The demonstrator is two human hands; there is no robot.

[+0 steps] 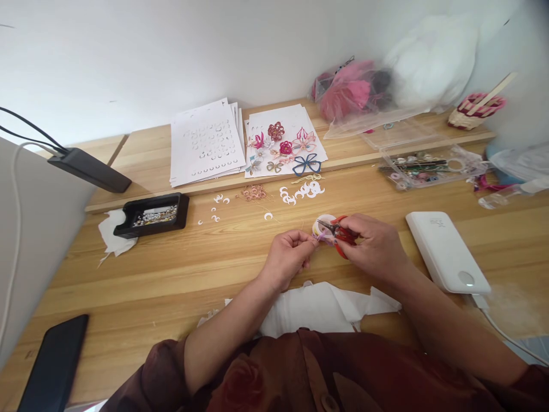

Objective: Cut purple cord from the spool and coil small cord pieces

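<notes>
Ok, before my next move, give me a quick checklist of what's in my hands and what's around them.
1. Pliers in the right hand: ok, held.
2. Small purple piece at the fingertips of the left hand: ok, pinched.
3. Pliers closed on that piece: cannot tell, too small.
4. White crescents all in one group: not ok, several lie apart, farther left.
5. Black tray upright: ok, with beads inside.
6. White power bank apart from the right hand: ok.

Flower ornaments show a craft workspace.
</notes>
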